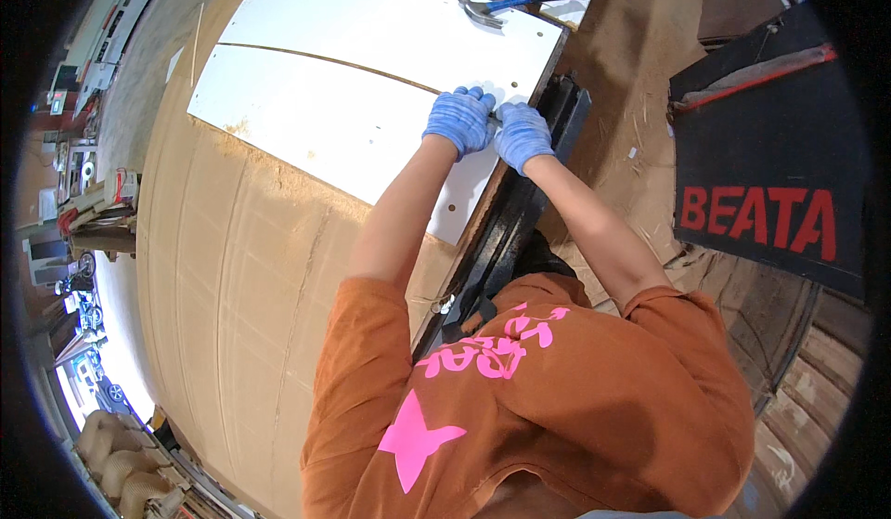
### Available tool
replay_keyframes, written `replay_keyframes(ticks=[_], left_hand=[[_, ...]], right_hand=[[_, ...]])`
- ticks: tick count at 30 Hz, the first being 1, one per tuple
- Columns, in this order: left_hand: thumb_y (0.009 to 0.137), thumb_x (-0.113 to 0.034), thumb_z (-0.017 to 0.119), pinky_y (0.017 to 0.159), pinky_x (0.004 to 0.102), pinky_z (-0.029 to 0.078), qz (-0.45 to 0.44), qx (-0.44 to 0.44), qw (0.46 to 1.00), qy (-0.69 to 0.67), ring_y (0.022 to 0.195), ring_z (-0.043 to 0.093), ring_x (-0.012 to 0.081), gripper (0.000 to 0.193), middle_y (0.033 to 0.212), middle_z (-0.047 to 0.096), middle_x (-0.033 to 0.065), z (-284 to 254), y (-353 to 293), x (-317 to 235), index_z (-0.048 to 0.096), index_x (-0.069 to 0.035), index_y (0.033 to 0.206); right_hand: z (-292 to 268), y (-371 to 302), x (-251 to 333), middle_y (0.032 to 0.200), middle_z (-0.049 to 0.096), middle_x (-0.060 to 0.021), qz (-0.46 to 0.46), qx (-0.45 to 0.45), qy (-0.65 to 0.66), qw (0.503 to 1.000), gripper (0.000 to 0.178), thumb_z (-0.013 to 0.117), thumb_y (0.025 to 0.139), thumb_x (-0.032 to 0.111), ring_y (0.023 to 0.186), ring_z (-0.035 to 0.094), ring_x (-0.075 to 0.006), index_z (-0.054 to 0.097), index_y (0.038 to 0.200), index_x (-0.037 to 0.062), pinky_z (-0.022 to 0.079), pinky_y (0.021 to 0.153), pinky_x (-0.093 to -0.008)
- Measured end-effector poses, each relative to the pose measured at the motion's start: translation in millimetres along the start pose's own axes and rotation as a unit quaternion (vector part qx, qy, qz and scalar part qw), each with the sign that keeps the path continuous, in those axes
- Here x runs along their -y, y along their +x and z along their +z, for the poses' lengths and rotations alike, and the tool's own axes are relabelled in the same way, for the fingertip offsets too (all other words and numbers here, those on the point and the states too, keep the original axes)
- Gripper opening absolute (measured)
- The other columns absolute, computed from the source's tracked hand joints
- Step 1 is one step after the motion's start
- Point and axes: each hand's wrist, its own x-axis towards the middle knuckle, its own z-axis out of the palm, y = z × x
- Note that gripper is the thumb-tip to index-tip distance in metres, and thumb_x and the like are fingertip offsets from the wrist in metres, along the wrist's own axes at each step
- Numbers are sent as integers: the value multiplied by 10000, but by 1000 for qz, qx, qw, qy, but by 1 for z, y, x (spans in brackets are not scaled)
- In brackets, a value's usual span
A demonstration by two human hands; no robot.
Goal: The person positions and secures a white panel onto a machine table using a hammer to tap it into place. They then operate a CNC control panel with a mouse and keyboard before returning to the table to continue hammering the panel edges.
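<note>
Both my hands wear blue-and-white knit gloves and meet near the right end of two long white panels, close to the dark gap between them. My left hand [459, 123] rests on the nearer panel [316, 120] with its fingers curled. Close beside it, my right hand [522, 136] is closed at the panel's end edge. A small dark piece shows between the two hands, too hidden to name. On the farther panel [371, 32] lies a claw hammer [520, 4] with a blue and black handle, beyond my hands. Small round holes dot the panel ends.
Brown cardboard [251, 268] covers the worktable under the panels, with sawdust [288, 180] along the near panel's edge. A black metal rail [501, 240] runs along the table end in front of my body. To the right stands a large black board [761, 157] with red lettering.
</note>
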Motion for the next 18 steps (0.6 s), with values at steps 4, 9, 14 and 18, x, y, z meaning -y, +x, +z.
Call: replay_keyframes(ticks=[4, 9, 14, 18], left_hand=[[791, -342, 585, 845, 422, 495, 11, 43, 999, -15, 993, 600, 302, 342, 1045, 620, 141, -7, 0, 4, 633, -110, 1037], [770, -329, 595, 887, 425, 471, 56, 49, 996, -43, 1017, 588, 305, 390, 1084, 604, 144, -12, -14, 15, 632, -110, 1091], [767, -337, 616, 852, 419, 489, 60, -29, 994, -88, 970, 611, 328, 359, 1027, 626, 148, -7, -17, 16, 659, -94, 1028], [771, -332, 594, 828, 408, 511, 49, 4, 997, -66, 972, 630, 310, 347, 1043, 643, 152, -13, -8, 13, 673, -96, 1013]], right_hand=[[0, -3, -2, 1076, 609, -193, -18, 1, 13, 1000, 257, 609, 815, 204, 1026, 588, -370, 638, 1033, 70, 475, 914, -425], [-5, -33, 6, 1148, 577, -175, -112, -12, -38, 993, 352, 600, 786, 182, 1058, 548, -351, 587, 1111, 45, 460, 916, -423], [32, -35, 3, 1148, 562, -209, -157, -134, -41, 978, 381, 577, 758, 152, 1095, 510, -377, 550, 1109, 7, 403, 968, -447], [15, -25, 23, 1061, 599, -222, -88, -91, -36, 991, 313, 569, 765, 183, 1053, 538, -373, 580, 1016, -4, 399, 961, -469]])
